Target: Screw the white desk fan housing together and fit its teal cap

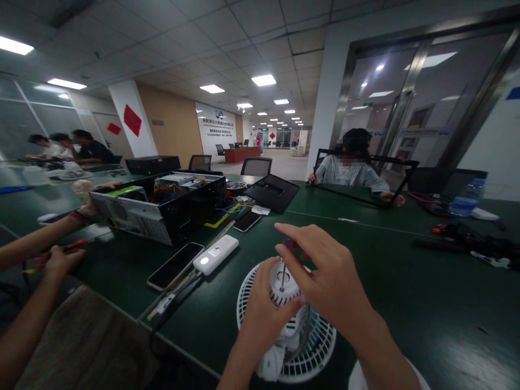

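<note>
The left hand (262, 319) is clamped around the white motor hub (282, 281) of a small desk fan, its fingers hidden behind the hub and its thumb side facing the camera. The right hand (331, 276) comes in from the right above it, with the thumb and fingers (294, 234) closed together around a dark, purplish screwdriver handle (290, 242). The handle is mostly hidden and the view is dim, so its colour is only a fair guess. A thin metal shaft (282, 275) runs down from it onto the top of the hub. Below the hands, one round white fan guard (317, 352) rests tilted against the dark green worktop (390, 309), near its front edge.

Just left of the fan lie a white power bank (215, 254) and a phone (174, 265), with a second phone (247, 221) farther on. Beyond them stands an open black computer case (179, 203) with coloured wires inside. At the left, a co-worker's hand (59, 261) holds a red-handled screwdriver (65, 248), and another hand (85, 208) rests against the case. Across the worktop, a seated person (349, 173) holds up a thin black frame (365, 179). Three more people sit at the far left
</note>
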A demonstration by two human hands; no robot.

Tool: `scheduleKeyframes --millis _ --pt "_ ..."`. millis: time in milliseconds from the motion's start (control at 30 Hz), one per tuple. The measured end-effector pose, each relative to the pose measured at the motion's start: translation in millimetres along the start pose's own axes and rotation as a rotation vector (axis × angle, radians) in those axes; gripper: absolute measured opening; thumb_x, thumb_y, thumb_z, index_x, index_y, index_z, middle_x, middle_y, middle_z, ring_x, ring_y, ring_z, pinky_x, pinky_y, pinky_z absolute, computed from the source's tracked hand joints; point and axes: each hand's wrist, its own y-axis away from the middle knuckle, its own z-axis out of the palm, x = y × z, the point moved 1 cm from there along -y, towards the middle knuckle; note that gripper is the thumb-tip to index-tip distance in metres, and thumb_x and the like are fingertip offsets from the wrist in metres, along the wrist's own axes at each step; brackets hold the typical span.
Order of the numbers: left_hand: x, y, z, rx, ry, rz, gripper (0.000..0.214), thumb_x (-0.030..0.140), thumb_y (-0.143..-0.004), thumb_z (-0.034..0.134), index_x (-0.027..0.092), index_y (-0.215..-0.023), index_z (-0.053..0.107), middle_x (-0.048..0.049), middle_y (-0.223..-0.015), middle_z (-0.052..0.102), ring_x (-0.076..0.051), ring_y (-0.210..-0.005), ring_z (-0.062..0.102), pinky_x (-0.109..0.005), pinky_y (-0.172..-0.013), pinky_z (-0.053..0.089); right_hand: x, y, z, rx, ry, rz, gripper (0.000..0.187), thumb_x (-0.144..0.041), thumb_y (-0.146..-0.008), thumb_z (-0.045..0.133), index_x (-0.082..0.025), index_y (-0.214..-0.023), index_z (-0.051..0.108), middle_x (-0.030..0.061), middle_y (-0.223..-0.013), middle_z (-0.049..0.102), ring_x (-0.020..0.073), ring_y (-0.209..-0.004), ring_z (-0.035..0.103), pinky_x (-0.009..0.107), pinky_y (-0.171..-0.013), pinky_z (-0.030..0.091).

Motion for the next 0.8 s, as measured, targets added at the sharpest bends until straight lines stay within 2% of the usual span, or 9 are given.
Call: scheduleKeyframes --millis 133,267,333,533,633,700,800 --pt "2 0 0.4 0.016 -0.002 -0.013 0.056 0.018 -0.068 0.067 0.020 -0.119 0.045 -0.0083 -0.122 0.052 -0.028 -0.116 0.047 -0.046 -0.100 0.034 2 0 4 0.008 0.103 0.042 0.021 -0.023 -0.084 0.054 -0.013 -0.100 0.063 0.0073 -0.079 0.065 0.0210 -0.075 0.057 0.034 -0.067 0.048" --pt "2 0 0.0 -0.004 -0.004 -0.028 0.059 0.020 -0.070 0.066 0.021 -0.122 0.041 -0.0093 -0.126 0.049 -0.028 -0.120 0.044 -0.047 -0.103 0.031 4 0 0 -0.112 0.018 0.094 0.035 -0.014 -0.082 0.048 -0.011 -0.116 0.055 0.0090 -0.089 0.066 0.0197 -0.080 0.059 0.031 -0.066 0.049" --pt "3 0 -0.6 -0.012 -0.022 -0.032 0.059 0.021 -0.070 0.067 0.020 -0.123 0.041 -0.0102 -0.128 0.048 -0.028 -0.121 0.043 -0.047 -0.104 0.030 5 0 -4 -0.137 0.007 0.099 0.035 -0.014 -0.083 0.047 -0.011 -0.117 0.054 0.0083 -0.087 0.067 0.0182 -0.076 0.060 0.029 -0.061 0.049" --pt "2 0 -1.3 -0.020 -0.017 -0.044 0.058 0.021 -0.070 0.067 0.021 -0.122 0.042 -0.0099 -0.129 0.047 -0.029 -0.122 0.042 -0.049 -0.105 0.029 14 0 0 -0.078 0.182 0.129 0.017 -0.022 -0.082 0.055 -0.014 -0.097 0.059 0.0047 -0.072 0.064 0.0185 -0.066 0.058 0.029 -0.056 0.046" --pt "1 1 -0.8 -0.016 -0.020 -0.031 0.058 0.021 -0.070 0.067 0.021 -0.122 0.043 -0.0103 -0.129 0.048 -0.030 -0.122 0.043 -0.050 -0.104 0.030 14 0 3 -0.065 0.198 0.121 0.016 -0.026 -0.081 0.058 -0.014 -0.092 0.060 0.0048 -0.070 0.063 0.0196 -0.066 0.058 0.030 -0.056 0.046" --pt "1 1 -0.7 -0.008 -0.026 -0.025 0.058 0.022 -0.070 0.068 0.021 -0.122 0.043 -0.0105 -0.128 0.049 -0.030 -0.120 0.044 -0.050 -0.103 0.031 12 1 0 -0.080 0.157 0.112 0.022 -0.026 -0.082 0.056 -0.012 -0.099 0.059 0.0071 -0.077 0.065 0.0204 -0.071 0.058 0.031 -0.058 0.048" --pt "1 2 -0.7 0.001 -0.036 -0.023 0.057 0.022 -0.070 0.068 0.021 -0.121 0.043 -0.0104 -0.127 0.050 -0.029 -0.120 0.045 -0.049 -0.102 0.032 8 1 -6 -0.116 0.047 0.099 0.032 -0.016 -0.082 0.049 -0.011 -0.113 0.055 0.0086 -0.089 0.066 0.0193 -0.077 0.059 0.030 -0.061 0.049"
